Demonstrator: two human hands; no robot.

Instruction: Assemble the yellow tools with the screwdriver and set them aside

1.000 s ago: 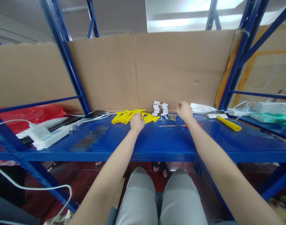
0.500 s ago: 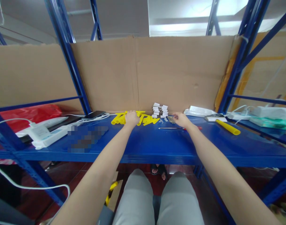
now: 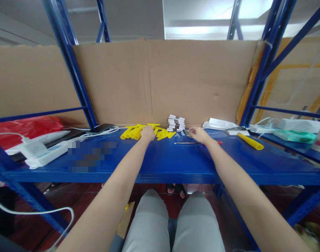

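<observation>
My left hand (image 3: 148,133) is closed among the yellow plastic tubes (image 3: 132,133) at the back of the blue shelf. Its fingers are mostly hidden behind the back of the hand, so their hold is unclear. Flat yellow pieces (image 3: 165,134) lie just to its right. Fingertips pinched, my right hand (image 3: 198,134) is at a small clear bag or pile of small parts (image 3: 187,133); what it grips is too small to make out. Tiny light-coloured parts (image 3: 178,134) are scattered left of it. A stack of white pieces (image 3: 176,123) stands between the hands. Below my right wrist lies a screwdriver (image 3: 187,143) with a red handle.
Cardboard (image 3: 180,77) walls off the back. A white power strip (image 3: 48,155) and cables are on the left, near a dark phone-like object (image 3: 103,128). Toward the right lie a long yellow tube (image 3: 250,141) and white packages (image 3: 219,124). Blue posts flank the shelf.
The view has shifted slightly, so everything sits a little further left. Both hands stay at nearly the same places, with the right hand's fingers still at the small parts.
</observation>
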